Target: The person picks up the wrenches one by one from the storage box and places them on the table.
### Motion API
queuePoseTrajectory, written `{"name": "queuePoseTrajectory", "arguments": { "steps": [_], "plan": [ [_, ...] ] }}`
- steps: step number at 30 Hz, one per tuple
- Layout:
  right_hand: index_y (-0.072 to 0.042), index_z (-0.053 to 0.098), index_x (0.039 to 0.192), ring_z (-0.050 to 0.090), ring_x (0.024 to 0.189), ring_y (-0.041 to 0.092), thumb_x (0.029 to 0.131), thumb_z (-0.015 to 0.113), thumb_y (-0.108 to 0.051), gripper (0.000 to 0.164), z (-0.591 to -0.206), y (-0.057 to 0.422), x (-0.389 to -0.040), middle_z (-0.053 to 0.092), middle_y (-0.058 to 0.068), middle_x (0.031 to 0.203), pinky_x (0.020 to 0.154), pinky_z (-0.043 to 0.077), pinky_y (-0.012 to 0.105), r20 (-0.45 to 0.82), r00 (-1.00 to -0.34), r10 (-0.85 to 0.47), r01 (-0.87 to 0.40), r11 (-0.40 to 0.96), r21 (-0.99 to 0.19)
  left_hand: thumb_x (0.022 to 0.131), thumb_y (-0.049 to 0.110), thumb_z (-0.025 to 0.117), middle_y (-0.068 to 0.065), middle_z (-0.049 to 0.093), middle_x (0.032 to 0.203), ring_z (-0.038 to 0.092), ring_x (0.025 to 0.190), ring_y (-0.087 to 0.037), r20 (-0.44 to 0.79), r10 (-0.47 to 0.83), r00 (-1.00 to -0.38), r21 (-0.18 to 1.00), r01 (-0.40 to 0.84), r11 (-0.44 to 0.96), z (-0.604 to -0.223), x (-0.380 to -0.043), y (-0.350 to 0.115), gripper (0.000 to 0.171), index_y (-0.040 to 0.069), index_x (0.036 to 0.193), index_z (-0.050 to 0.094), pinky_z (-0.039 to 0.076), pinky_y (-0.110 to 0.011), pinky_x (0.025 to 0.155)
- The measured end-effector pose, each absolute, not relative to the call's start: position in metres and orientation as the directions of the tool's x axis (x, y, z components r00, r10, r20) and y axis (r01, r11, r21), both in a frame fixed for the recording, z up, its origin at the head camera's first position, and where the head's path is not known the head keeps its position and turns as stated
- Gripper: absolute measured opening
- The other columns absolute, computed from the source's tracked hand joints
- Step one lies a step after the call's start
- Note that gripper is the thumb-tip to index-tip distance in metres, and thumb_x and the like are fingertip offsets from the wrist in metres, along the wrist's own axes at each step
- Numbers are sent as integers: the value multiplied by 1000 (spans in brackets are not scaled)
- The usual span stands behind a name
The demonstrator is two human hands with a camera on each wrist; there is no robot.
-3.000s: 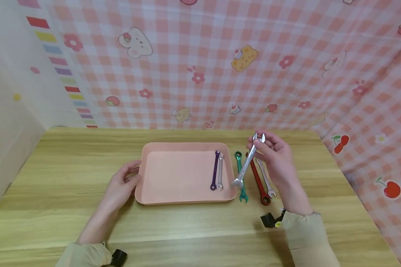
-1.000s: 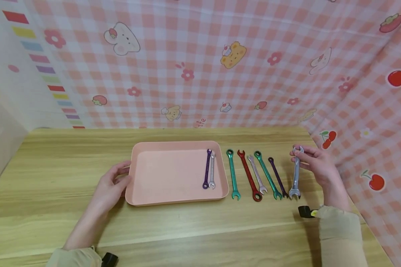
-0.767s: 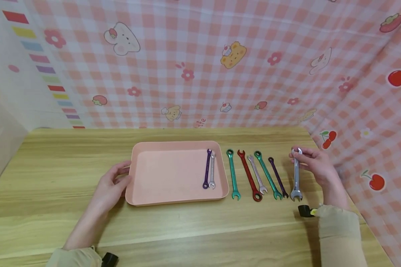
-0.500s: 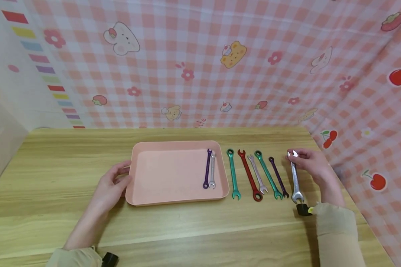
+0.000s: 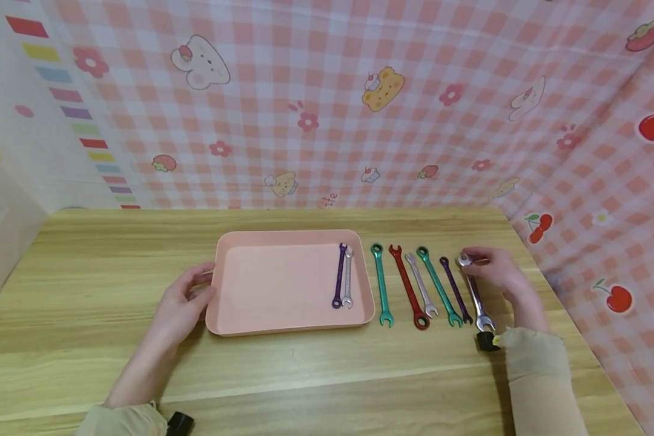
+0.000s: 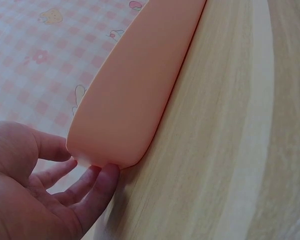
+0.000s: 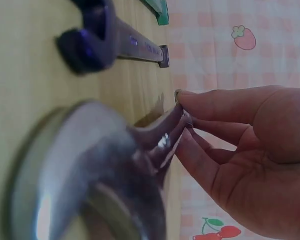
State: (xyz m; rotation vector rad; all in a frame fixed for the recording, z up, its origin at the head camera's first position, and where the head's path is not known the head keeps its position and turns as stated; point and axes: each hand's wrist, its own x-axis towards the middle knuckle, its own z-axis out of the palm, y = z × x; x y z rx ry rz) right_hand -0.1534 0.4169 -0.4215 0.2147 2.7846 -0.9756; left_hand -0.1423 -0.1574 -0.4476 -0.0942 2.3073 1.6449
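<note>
pinching the far end of a big silver wrench (image 5: pixel 475 293) between thumb and fingertips of the right hand (image 5: pixel 495 268), held it as last in a row near the right edge of the table (image 5: pixel 305 387), just beside a small purple wrench (image 5: pixel 456 290) without touching it. saw in the right wrist view a dark shadow beside the pinched end, so judged that end slightly raised; took the near end to be on the wood or almost, but could not tell for certain. rested the left hand (image 5: pixel 182 306) at the left end of the pink tray (image 5: pixel 278 284), fingers apart and loosely bent, tips touching the outer side by the near left corner. found lined up from the tray's right edge toward the table's right edge a green wrench (image 5: pixel 381 283), a red wrench (image 5: pixel 409 286), a small silver wrench (image 5: pixel 421 284) and a second green wrench (image 5: pixel 439 284), before that small purple wrench. noted inside the tray, along its right edge, another purple wrench (image 5: pixel 340 275) and a slim silver wrench (image 5: pixel 348 277) close together. judged the step in hand to be setting the big silver wrench down as the outermost of the row. reckoned on a next move calling for a gentle lowering of the far end, then an even parting of thumb and fingers, without nudging the small purple wrench.
</note>
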Motion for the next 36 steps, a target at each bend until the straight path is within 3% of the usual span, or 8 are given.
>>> {"name": "queuePoseTrajectory", "arguments": {
  "steps": [3, 8, 15, 21, 26, 31, 33, 36],
  "plan": [
    [15, 53, 142, 64, 117, 46, 100, 67, -7, 50, -420, 412, -153, 63, 39, 131, 81, 54, 20, -216, -973, 80, 192, 797, -573, 109, 12, 50, -27, 45, 160, 59, 126, -19, -284, 122, -951, 912, -229, 340, -448, -142, -157, 56, 6, 163, 34, 56, -16, 80],
    [16, 56, 138, 64, 116, 51, 98, 68, -7, 48, -420, 403, -156, 65, 38, 126, 93, 59, 49, -191, -979, 74, 162, 851, -500, 110, 12, 49, -28, 43, 161, 55, 136, -31, -289, 127, -949, 911, -231, 342, -447, -142, -157, 56, 6, 163, 33, 55, -15, 81],
    [17, 60, 131, 67, 109, 47, 96, 67, -4, 41, -422, 395, -159, 68, 37, 120, 86, 59, 47, -167, -981, 98, 167, 867, -470, 109, 13, 50, -28, 44, 160, 56, 134, -29, -281, 129, -951, 911, -222, 348, -446, -142, -156, 56, 6, 163, 34, 55, -14, 81],
    [17, 61, 130, 68, 109, 46, 97, 65, -4, 39, -422, 393, -161, 70, 36, 120, 92, 58, 54, -160, -983, 89, 153, 879, -452, 109, 13, 51, -28, 46, 159, 60, 114, -3, -263, 130, -956, 915, -204, 348, -447, -142, -157, 56, 6, 162, 35, 56, -15, 81],
    [15, 60, 133, 66, 114, 48, 99, 65, -7, 41, -421, 394, -161, 68, 37, 125, 93, 59, 52, -177, -978, 106, 180, 859, -479, 109, 12, 52, -28, 46, 159, 56, 104, 6, -258, 127, -958, 915, -200, 350, -447, -141, -158, 56, 6, 162, 36, 55, -15, 80],
    [10, 57, 141, 64, 121, 48, 103, 64, -16, 47, -418, 395, -162, 64, 36, 135, 91, 61, 46, -161, -980, 118, 185, 834, -520, 109, 12, 51, -27, 46, 160, 61, 119, -12, -268, 122, -956, 909, -209, 361, -448, -142, -158, 56, 6, 162, 35, 55, -15, 80],
    [6, 56, 145, 65, 122, 42, 105, 63, -22, 49, -416, 392, -161, 62, 33, 141, 90, 60, 34, -156, -982, 107, 179, 802, -570, 109, 13, 51, -28, 45, 160, 60, 127, -21, -271, 121, -955, 907, -212, 363, -448, -143, -158, 56, 6, 162, 35, 55, -15, 80],
    [-1, 53, 151, 68, 118, 19, 106, 62, -29, 54, -409, 383, -161, 60, 25, 149, 88, 56, 17, -163, -984, 64, 162, 693, -702, 109, 12, 51, -28, 46, 160, 59, 128, -23, -271, 118, -955, 906, -211, 366, -448, -143, -157, 56, 6, 162, 35, 55, -14, 81]
  ]
}}
